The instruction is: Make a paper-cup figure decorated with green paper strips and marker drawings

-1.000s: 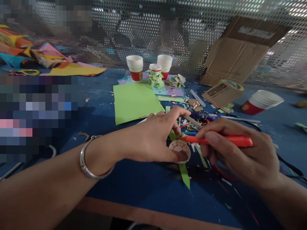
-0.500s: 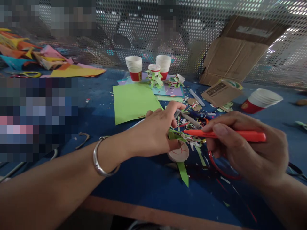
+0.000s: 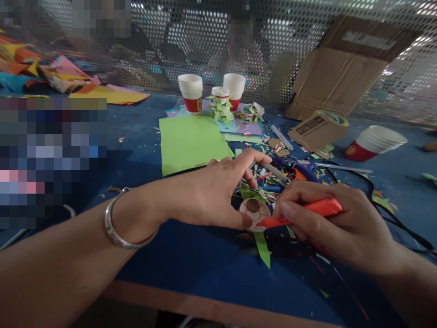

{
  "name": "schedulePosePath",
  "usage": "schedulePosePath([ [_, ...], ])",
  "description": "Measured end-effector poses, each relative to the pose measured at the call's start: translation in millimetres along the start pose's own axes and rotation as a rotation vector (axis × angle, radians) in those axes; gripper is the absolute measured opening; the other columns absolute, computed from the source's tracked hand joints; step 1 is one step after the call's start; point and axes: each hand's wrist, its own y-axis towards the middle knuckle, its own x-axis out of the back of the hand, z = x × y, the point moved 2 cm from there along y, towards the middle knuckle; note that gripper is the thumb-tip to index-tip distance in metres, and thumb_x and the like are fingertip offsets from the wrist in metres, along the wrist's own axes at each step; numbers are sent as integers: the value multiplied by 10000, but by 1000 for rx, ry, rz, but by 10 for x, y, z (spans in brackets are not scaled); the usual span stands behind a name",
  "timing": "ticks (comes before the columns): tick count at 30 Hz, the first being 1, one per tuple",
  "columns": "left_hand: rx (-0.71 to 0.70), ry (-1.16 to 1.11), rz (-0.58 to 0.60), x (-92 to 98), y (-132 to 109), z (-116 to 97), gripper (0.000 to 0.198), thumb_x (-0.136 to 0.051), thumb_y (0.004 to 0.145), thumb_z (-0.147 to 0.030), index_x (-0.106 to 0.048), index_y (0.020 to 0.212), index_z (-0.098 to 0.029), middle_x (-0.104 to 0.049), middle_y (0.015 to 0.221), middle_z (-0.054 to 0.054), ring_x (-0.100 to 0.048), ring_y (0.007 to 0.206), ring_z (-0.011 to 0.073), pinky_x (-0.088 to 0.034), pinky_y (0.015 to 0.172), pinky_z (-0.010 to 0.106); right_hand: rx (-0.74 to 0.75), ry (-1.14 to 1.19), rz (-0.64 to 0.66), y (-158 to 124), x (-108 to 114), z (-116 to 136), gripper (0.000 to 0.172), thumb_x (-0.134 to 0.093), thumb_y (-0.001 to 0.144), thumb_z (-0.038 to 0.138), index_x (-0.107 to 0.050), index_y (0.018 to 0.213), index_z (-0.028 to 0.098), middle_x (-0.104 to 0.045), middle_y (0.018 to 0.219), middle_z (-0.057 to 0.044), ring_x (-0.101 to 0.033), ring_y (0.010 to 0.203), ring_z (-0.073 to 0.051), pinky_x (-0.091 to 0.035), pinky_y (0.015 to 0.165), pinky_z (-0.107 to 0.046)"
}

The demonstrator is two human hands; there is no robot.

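Observation:
My right hand (image 3: 336, 228) is closed around an orange-red marker (image 3: 316, 209). Its tip touches the lower right part of a small round white disc (image 3: 261, 212) that carries red drawn lines and a dark patch. Green paper strips (image 3: 262, 250) stick out from under the disc. My left hand (image 3: 221, 196), with a silver bangle on the wrist, has its thumb on the disc's left edge. The fingers of that hand are spread and arch over the paper scraps beyond, away from the thumb.
Green paper (image 3: 191, 141) lies beyond my left hand. Cup stacks (image 3: 190, 91) and small paper-cup figures (image 3: 221, 102) stand at the back. To the right are cardboard (image 3: 317, 132), a tipped cup stack (image 3: 372, 143) and a black cord (image 3: 403, 221). Paper scraps (image 3: 268, 175) litter the middle.
My right hand has come down and left, bringing the marker's tip onto the disc. The left thumb has slid back to the disc's edge, showing more red lines.

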Motion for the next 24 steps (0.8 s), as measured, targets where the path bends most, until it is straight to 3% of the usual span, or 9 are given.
schedulePosePath([
  [6,-82,32,31,-66,21,-18,1034,-826,717,-402,-252,1565,-254,-654,1247,88,-612,1169,318,-409,1033,481,-12,2,-1,28,-18,-4,313,-546,1028,286,-615,732,211,-570,578,62,-480,463,-55,-370,456,-202],
  [17,-127,47,-11,-114,29,-6,979,-798,759,-429,-270,1568,-267,-703,1146,64,-602,1191,333,-373,1026,503,-14,-27,-14,47,-37,-7,328,-544,1024,271,-601,707,212,-561,555,66,-463,444,-54,-359,451,-214],
  [24,-126,49,6,-113,20,-38,902,-748,798,-422,-271,1547,-254,-722,1112,58,-611,1184,319,-357,1034,501,-12,-139,-106,24,27,2,329,-535,1033,316,-627,733,217,-571,597,38,-487,487,-89,-386,494,-253],
])
